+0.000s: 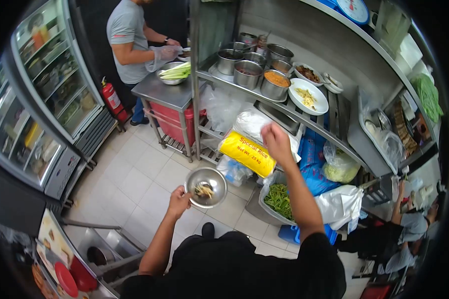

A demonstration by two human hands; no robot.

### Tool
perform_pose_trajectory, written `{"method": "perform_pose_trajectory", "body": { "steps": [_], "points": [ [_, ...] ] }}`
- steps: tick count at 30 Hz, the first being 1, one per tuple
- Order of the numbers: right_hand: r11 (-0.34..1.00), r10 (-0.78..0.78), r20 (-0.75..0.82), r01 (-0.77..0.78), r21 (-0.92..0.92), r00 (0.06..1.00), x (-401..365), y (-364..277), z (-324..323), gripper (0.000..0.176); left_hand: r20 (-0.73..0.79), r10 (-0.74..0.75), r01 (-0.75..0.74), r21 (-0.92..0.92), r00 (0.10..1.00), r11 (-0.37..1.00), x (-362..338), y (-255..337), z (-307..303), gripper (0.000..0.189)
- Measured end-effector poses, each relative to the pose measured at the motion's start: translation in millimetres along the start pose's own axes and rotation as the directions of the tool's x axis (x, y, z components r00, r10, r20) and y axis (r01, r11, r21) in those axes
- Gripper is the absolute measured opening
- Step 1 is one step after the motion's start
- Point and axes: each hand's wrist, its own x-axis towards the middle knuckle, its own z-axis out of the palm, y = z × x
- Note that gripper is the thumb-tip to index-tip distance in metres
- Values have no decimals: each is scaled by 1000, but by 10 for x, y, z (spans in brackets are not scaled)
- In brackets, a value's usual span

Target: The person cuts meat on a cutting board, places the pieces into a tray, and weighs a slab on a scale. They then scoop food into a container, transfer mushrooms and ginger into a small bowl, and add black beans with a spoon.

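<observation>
My left hand (178, 203) grips the rim of a steel mixing bowl (217, 180), held over the floor in front of my body. A small heap of pale yellowish strips (203, 190) lies in the bottom of the bowl. My right hand (277, 143) is raised to the right with its fingers curled closed; whatever may be inside them is hidden. Just below and left of it is a yellow rice sack (247, 152) with red print. Beyond that hand, on the steel shelf, stands a white oval bowl (320, 101) holding pale pieces.
Steel pots (247, 74) crowd the shelf, one holding orange food (276, 78). Below stands a tub of green vegetables (279, 201). A person in grey (127, 42) works at a steel table (159, 93). Glass-door fridges (55, 70) and a fire extinguisher (113, 99) line the left.
</observation>
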Motion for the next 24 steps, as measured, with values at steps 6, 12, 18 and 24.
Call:
{"method": "perform_pose_trajectory", "body": {
  "steps": [6, 12, 18, 24],
  "points": [
    [951, -220, -35, 207, -230, 975, 1773, -270, -141, 37, -60, 189, -195, -118, 980, 974, 451, 1020, 54, 15],
    [915, -197, 15, 189, -357, 980, 3223, -23, -89, 51, -63, 282, -288, -105, 957, 952, 982, 1604, 68, 9],
    [713, -232, 359, 409, -569, 904, 3989, 271, 86, 64, -168, 365, -370, 0, 916, 929, 1577, 2184, 348, 7],
    [791, -29, 376, 251, -558, 926, 4386, 491, 400, 31, -64, 363, -368, -99, 929, 924, 1919, 2646, 682, 11]
  ]
}}
